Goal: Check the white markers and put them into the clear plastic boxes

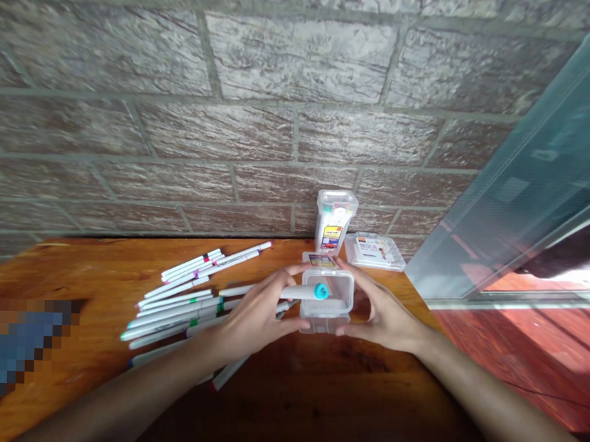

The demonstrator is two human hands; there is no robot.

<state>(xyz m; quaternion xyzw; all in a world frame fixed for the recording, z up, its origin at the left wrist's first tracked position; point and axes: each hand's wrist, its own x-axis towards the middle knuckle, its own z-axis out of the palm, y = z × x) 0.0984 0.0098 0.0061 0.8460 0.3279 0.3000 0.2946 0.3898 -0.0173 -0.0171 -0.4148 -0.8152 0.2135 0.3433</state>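
An open clear plastic container (346, 306) stands on the wooden table, its lid folded back. A white marker with a round teal end cap (312, 292) points across the container's mouth. My left hand (258, 307) is closed around this marker, and its thumb and index fingertips reach the container's left side. On the opposite side, my right hand (381, 308) grips the container between thumb and fingers. Several white markers (160, 323) with coloured ends lie left of my left hand, some partly hidden beneath it and my forearm.
Behind the open container stands a closed clear container (334, 225) of markers. A flat clear case (375, 251) with a printed label lies right of it. A brick wall (298, 137) borders the wooden table (318, 396). A pixelated blue patch covers the left edge.
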